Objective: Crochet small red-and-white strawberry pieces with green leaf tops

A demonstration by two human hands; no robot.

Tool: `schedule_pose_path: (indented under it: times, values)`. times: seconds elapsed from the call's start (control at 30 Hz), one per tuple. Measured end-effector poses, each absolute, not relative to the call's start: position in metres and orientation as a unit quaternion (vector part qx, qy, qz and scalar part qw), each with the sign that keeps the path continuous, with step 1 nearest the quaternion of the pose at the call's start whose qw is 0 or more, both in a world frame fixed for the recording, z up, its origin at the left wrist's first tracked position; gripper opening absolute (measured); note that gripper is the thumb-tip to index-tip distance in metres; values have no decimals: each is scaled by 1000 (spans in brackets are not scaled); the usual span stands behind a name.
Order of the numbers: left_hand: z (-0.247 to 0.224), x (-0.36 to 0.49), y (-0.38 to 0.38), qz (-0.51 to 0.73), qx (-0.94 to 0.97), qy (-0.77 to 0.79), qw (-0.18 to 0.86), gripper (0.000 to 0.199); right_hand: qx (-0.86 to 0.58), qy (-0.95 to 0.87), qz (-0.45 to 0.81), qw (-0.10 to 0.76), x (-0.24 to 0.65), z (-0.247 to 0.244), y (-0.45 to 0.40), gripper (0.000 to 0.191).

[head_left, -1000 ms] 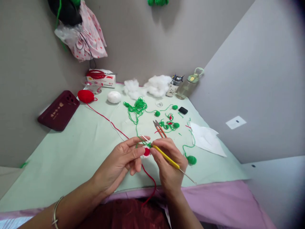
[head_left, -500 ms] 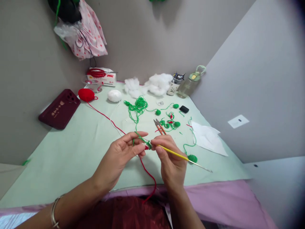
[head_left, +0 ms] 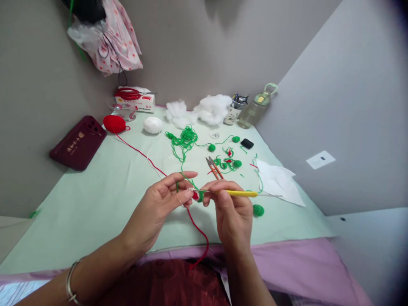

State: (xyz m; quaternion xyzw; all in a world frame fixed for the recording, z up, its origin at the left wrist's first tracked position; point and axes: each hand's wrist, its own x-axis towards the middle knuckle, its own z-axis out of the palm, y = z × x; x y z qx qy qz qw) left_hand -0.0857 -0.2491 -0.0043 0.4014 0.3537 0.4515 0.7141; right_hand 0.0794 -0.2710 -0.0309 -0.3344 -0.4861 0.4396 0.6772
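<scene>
Between thumb and fingers, my left hand [head_left: 159, 204] pinches a small crochet piece [head_left: 196, 196] in red, white and green. Green yarn [head_left: 182, 159] runs over its raised index finger from a loose tangle further back. My right hand [head_left: 234, 208] is closed around a crochet hook [head_left: 242, 194] with a yellow grip, held nearly level. The hook's front end reaches the top of the piece; its exact tip is too small to make out. A red strand [head_left: 197, 229] hangs below the left hand to my lap.
Beyond my hands lie orange thread snips [head_left: 216, 168], green crocheted balls [head_left: 258, 210] and a white cloth [head_left: 280, 182]. A red yarn ball [head_left: 114, 123], white yarn ball [head_left: 153, 125], maroon phone [head_left: 78, 143], white stuffing [head_left: 213, 109] and green bottle [head_left: 256, 108] stand further out.
The hook has swung from slanting down to the right to nearly level, as my right hand turned. My left hand keeps its pinch, and the piece's red part shows more.
</scene>
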Motion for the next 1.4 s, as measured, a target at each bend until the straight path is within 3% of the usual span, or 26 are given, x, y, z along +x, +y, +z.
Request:
schedule_pose_path:
  times: [0.1,0.37,0.5,0.63,0.73,0.83,0.9,1.0,1.2,1.4]
  values:
    - [-5,-86,-250,450,407,358,709,27,-340,-514,413,670,79,-27,-275,16]
    - [-8,-87,-252,469,431,377,672,27,-396,-663,201,603,83,-20,-287,23]
    - [-7,-83,-255,484,443,397,641,32,-395,-745,28,536,80,-26,-290,27]
    - [-5,-81,-255,458,373,361,722,47,-409,-760,-122,489,76,-34,-291,39]
    - [-4,-83,-249,405,291,340,797,46,-427,-717,-18,551,76,-31,-289,32]
    - [-5,-86,-246,409,289,343,795,41,-415,-626,174,637,78,-22,-284,23]
    - [-6,-84,-248,419,323,339,778,38,-398,-602,234,652,78,-19,-281,22]
    - [-7,-80,-252,441,363,337,749,34,-401,-631,211,630,75,-22,-279,22]
    - [-9,-75,-250,419,299,328,792,38,-428,-709,-14,560,75,-35,-286,35]
    - [-9,-78,-243,440,307,350,768,28,-414,-582,220,664,81,-24,-280,21]
